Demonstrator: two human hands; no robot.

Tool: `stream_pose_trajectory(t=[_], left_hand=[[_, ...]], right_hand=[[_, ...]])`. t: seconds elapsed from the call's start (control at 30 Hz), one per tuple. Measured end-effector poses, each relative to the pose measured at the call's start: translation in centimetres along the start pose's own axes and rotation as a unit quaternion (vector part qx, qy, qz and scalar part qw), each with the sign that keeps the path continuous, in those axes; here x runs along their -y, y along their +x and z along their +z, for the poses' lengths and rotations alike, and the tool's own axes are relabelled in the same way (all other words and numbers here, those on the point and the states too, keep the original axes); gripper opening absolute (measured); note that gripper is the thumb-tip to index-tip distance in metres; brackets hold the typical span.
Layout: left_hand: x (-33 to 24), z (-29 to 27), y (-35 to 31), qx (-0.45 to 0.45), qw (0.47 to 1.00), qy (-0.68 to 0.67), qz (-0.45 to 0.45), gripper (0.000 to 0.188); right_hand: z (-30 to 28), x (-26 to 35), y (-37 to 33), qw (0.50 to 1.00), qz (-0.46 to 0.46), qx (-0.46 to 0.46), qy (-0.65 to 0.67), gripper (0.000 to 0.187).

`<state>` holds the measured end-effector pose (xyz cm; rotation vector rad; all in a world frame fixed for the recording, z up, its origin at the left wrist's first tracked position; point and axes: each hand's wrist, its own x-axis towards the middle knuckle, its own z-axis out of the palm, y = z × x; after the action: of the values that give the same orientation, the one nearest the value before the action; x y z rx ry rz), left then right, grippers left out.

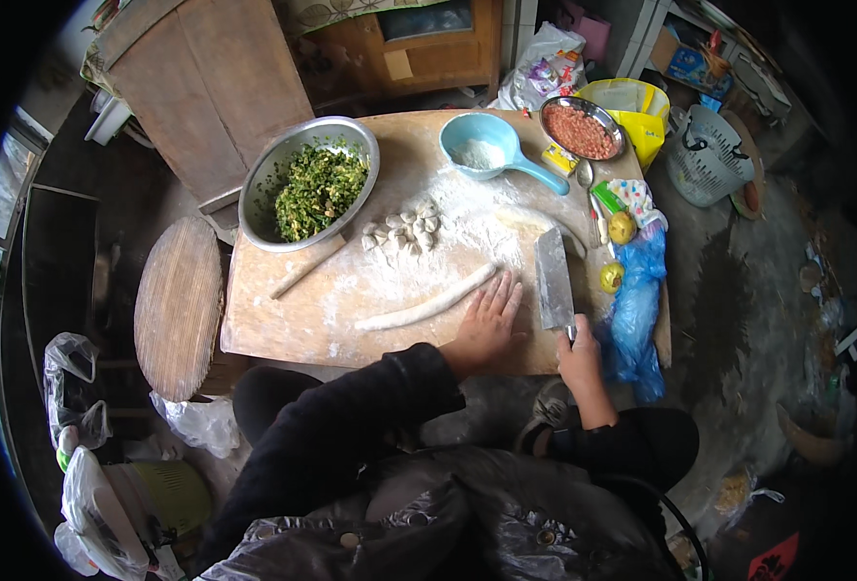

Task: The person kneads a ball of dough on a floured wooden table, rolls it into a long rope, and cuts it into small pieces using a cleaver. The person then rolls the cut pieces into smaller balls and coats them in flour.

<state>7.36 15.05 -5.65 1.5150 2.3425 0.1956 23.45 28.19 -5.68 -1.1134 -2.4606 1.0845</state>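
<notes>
My left hand (491,320) lies flat on the wooden board (283,329), fingers stretched out, its fingertips beside the right end of a long dough roll (426,305). In my right hand (580,360) is the handle of a cleaver (552,281), its broad blade pointing away from me over the board. A second dough roll (535,218) lies behind the blade, which hides part of it. Several small floured dough pieces (404,230) sit in a cluster left of the middle. A thin wooden rolling pin (307,267) rests at the left.
A metal bowl of chopped green filling (246,208) stands back left, a blue dipper of flour (457,128) at the back. Back right is a bowl of minced meat (583,131). Yellow fruits (622,228) and a blue plastic bag (636,310) line the right edge.
</notes>
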Motion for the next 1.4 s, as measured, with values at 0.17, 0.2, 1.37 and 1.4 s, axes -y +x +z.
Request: stream_pose_trajectory(t=[0.17, 0.2, 1.37, 1.4], left_hand=[[3.4, -0.8, -2.3, -0.071, 0.994, 0.045, -0.069, 0.077], [4.3, -1.1, -2.7, -0.077, 0.992, 0.049, -0.083, 0.075], [7.2, 0.3, -1.1, -0.342, 0.925, -0.164, -0.012, 0.024], [7.2, 0.2, -1.1, -0.337, 0.927, -0.163, -0.013, 0.024]], right_hand=[[-0.5, 0.8, -0.5, 0.999, -0.042, -0.015, -0.019, 0.043], [-0.5, 1.0, -0.6, 0.999, -0.041, -0.014, -0.014, 0.045], [-1.3, 9.0, -3.6, 0.985, -0.073, 0.070, -0.138, 0.039], [-1.4, 9.3, -3.7, 0.984, -0.071, 0.080, -0.144, 0.039]])
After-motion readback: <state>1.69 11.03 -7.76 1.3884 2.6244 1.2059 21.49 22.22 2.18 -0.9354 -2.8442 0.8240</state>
